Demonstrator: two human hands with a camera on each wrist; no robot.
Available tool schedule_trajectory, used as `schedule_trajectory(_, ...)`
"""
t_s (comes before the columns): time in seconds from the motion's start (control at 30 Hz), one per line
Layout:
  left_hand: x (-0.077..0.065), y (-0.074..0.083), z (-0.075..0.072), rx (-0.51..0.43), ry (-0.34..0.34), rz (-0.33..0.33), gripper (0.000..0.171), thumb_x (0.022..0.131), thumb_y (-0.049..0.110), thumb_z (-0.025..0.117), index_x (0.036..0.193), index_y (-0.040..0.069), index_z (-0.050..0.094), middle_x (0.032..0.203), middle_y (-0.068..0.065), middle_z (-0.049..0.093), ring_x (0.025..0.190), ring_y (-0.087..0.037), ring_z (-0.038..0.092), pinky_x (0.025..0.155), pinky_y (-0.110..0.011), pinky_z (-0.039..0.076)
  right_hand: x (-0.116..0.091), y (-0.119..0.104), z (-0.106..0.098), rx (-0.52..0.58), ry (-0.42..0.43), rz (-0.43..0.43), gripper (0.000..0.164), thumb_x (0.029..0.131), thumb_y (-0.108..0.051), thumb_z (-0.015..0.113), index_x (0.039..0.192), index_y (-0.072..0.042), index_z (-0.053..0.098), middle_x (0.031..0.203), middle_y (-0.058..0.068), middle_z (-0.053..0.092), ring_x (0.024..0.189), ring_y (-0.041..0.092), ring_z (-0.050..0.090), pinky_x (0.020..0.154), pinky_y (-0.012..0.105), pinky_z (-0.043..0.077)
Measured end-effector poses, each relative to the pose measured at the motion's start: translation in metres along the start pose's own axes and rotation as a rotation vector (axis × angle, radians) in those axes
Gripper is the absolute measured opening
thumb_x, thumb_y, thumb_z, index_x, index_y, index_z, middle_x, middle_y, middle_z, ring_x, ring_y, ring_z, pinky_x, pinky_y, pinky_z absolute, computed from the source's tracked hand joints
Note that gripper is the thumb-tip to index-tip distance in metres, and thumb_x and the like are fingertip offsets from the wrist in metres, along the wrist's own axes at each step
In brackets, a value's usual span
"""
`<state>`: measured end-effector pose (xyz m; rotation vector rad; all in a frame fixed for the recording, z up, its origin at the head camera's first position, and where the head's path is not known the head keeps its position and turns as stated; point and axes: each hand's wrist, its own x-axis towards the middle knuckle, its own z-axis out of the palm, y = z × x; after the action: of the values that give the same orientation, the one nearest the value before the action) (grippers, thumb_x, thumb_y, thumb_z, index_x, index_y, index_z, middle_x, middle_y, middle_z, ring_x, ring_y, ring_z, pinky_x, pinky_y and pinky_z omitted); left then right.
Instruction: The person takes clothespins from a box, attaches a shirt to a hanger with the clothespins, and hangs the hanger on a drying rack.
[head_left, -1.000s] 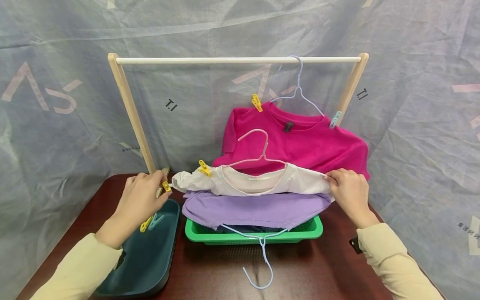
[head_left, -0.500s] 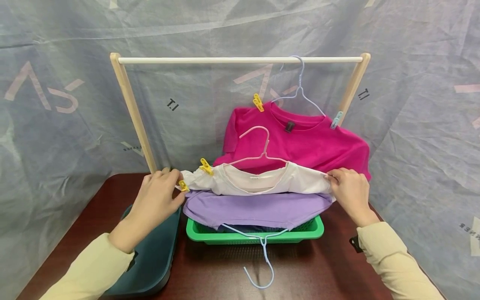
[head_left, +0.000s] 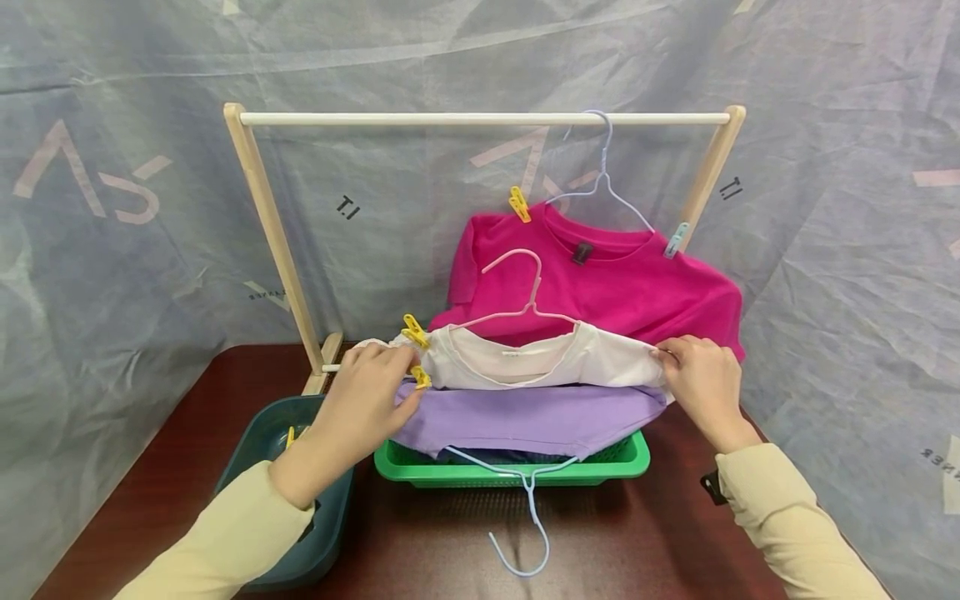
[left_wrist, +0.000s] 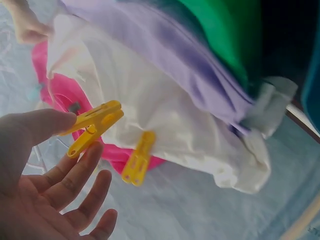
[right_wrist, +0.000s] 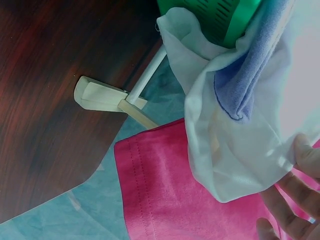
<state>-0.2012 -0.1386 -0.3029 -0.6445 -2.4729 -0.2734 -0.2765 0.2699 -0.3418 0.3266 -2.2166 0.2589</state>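
My left hand (head_left: 367, 396) pinches a yellow clothespin (left_wrist: 95, 127) between thumb and fingers, over the left side of a white shirt (head_left: 618, 354). A second yellow clothespin (left_wrist: 139, 159) is clipped on that shirt's left shoulder. With thumb and fingers my right hand (head_left: 701, 385) pinches the shirt's right sleeve. A pink hanger (head_left: 531, 287) rises from the white shirt's neck. Just below lies a purple garment (head_left: 525, 417) with a blue hanger (head_left: 530, 492), hook toward me.
Behind, a magenta shirt (head_left: 600, 283) hangs by a hanger from the rack's white bar (head_left: 420, 119), with clothespins at its shoulders. A green basket (head_left: 517, 475) stands under the garments. A dark blue tray (head_left: 341, 500) with a yellow clothespin (head_left: 291, 437) is at the left.
My left hand has moved right from above the tray to the white shirt's left shoulder, carrying the clothespin. My right hand has stayed at the sleeve.
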Motion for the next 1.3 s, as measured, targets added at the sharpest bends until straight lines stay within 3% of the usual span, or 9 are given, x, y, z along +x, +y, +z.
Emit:
schedule_trajectory(0.3,0.016,0.025,0.01,-0.043,-0.003,0.045,0.025,0.076,0.021,0.069,0.095,0.013,0.055,0.085,0.003,0.063,0.09,-0.02,0.053,0.083,-0.039,0.038,0.001,0.0,-0.001,0.005,-0.007,0.011,0.005,0.073,-0.008,0.069,0.077,-0.006,0.072,0.067,0.012,0.066,0.054,0.034,0.054,0.047,0.043,0.036)
schedule_trajectory(0.67,0.047,0.06,0.026,-0.104,0.048,0.14,0.024,0.078,0.021,0.067,0.098,0.014,0.056,0.089,0.003,0.065,0.091,-0.016,0.053,0.084,-0.036,0.038,-0.001,0.0,-0.002,0.018,-0.017,0.04,0.006,0.073,-0.008,0.069,0.078,-0.006,0.072,0.069,0.012,0.066,0.056,0.034,0.054,0.047,0.044,0.037)
schedule_trajectory(1.0,0.066,0.084,0.038,-0.059,0.033,0.179,0.025,0.079,0.025,0.066,0.099,0.015,0.055,0.086,0.005,0.064,0.087,-0.014,0.051,0.081,-0.032,0.039,-0.001,0.0,-0.001,0.028,-0.007,0.039,0.006,0.073,-0.007,0.068,0.077,-0.005,0.072,0.067,0.012,0.066,0.054,0.033,0.054,0.046,0.043,0.037)
schedule_trajectory(1.2,0.079,0.094,0.045,-0.025,0.095,0.242,0.022,0.08,0.028,0.065,0.096,0.015,0.054,0.079,0.006,0.06,0.086,-0.013,0.05,0.079,-0.031,0.038,-0.002,0.0,-0.001,0.023,-0.012,0.045,0.005,0.073,-0.007,0.069,0.077,-0.006,0.072,0.067,0.012,0.065,0.055,0.034,0.054,0.048,0.045,0.037)
schedule_trajectory(1.3,0.087,0.1,0.046,-0.008,0.124,0.264,0.024,0.082,0.03,0.064,0.099,0.016,0.056,0.085,0.007,0.063,0.089,-0.012,0.051,0.082,-0.03,0.038,-0.002,0.0,-0.001,0.027,-0.013,0.05,0.006,0.073,-0.008,0.068,0.077,-0.006,0.072,0.068,0.012,0.066,0.056,0.035,0.055,0.049,0.045,0.038)
